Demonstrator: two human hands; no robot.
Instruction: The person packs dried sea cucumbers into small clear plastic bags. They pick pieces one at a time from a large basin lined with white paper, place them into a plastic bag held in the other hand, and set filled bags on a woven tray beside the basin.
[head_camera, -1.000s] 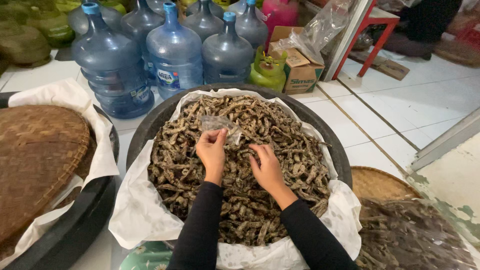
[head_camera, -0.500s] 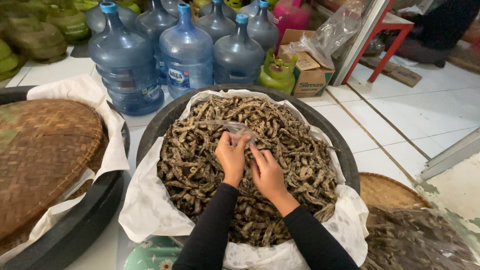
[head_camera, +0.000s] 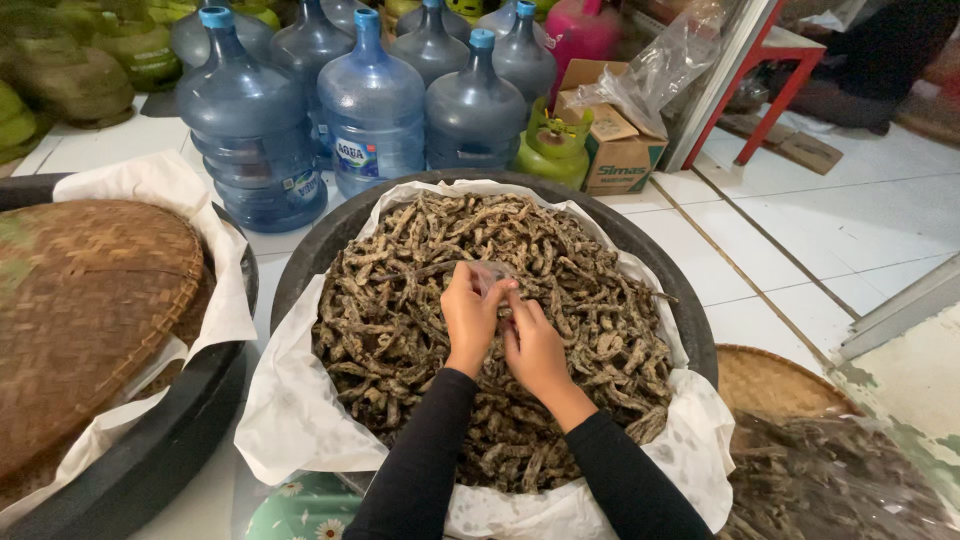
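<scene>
Seen from above: left hand (head_camera: 470, 315) and right hand (head_camera: 535, 345), both in long black sleeves, side by side and touching over a heaped mound of dried brown fish (head_camera: 420, 330). Fingers of both hands curled together, pinching a small clear plastic bag (head_camera: 487, 274) held just above the fingertips, crumpled and partly hidden; contents of the bag not discernible. Directly beneath the hands, the fish piled on white paper lining (head_camera: 300, 420) inside a wide black round basin (head_camera: 690, 320). Beyond the fingertips, a cluster of large blue water jugs (head_camera: 372, 100), a small green gas canister (head_camera: 552, 150) and a cardboard box (head_camera: 620, 150). Off to the left of the left hand, a woven bamboo lid (head_camera: 90, 310) covering a second black basin. Near the right elbow, another woven tray (head_camera: 770, 380) on white floor tiles.
</scene>
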